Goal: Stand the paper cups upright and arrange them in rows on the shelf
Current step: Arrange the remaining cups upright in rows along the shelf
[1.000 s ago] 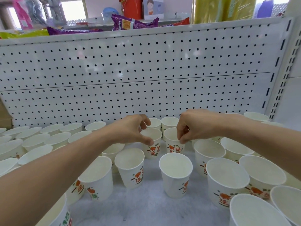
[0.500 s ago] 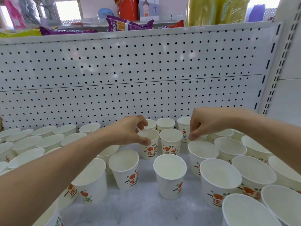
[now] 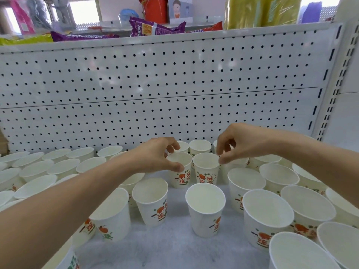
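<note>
Your left hand [image 3: 155, 157] still pinches the rim of an upright paper cup [image 3: 179, 171] standing mid-shelf [image 3: 165, 247], while your right hand [image 3: 240, 144], fingers curled, has shifted off the neighbouring cup [image 3: 206, 169], its grasp indiscernible.

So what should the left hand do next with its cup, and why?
Probably let go: the left hand grips the rim of a printed cup that already stands upright, level with its neighbour cup in the row.

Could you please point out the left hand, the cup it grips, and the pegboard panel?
left hand [image 3: 155, 155]: head view, back of the hand.
gripped cup [image 3: 182, 178]: head view, printed front wall.
pegboard panel [image 3: 174, 84]: head view, bare perforated face.
</note>
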{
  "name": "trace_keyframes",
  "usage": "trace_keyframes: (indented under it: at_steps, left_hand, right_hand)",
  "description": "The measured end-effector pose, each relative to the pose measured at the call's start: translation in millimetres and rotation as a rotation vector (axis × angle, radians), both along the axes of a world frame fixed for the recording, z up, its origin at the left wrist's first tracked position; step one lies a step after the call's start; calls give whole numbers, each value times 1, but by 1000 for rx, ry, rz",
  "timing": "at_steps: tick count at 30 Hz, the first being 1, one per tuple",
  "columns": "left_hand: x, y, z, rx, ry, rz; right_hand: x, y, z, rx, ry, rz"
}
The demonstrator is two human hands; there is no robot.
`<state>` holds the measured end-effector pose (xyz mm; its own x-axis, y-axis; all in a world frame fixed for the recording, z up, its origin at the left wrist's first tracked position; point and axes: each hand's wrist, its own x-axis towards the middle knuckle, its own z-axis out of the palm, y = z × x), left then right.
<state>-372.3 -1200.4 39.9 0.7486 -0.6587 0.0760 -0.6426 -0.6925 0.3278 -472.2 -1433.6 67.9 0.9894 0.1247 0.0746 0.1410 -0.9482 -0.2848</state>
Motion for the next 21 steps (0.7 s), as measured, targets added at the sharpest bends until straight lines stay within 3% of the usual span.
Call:
trace_keyframes:
  at_steps: [8,14,18,21]
  left_hand:
    - [0,-2,1,40,-51,-13]
    - [-2,4,3,36,-33,-23]
    - [-12,18,17,19,-85,17]
    - [-20,16,21,127,-175,97]
  right_hand:
    - [9,21,-12,-180,7,51]
    - [9,21,-13,-187,-29,43]
    - [2,23,-6,-88,-77,76]
    - [4,28,-4,-171,-70,31]
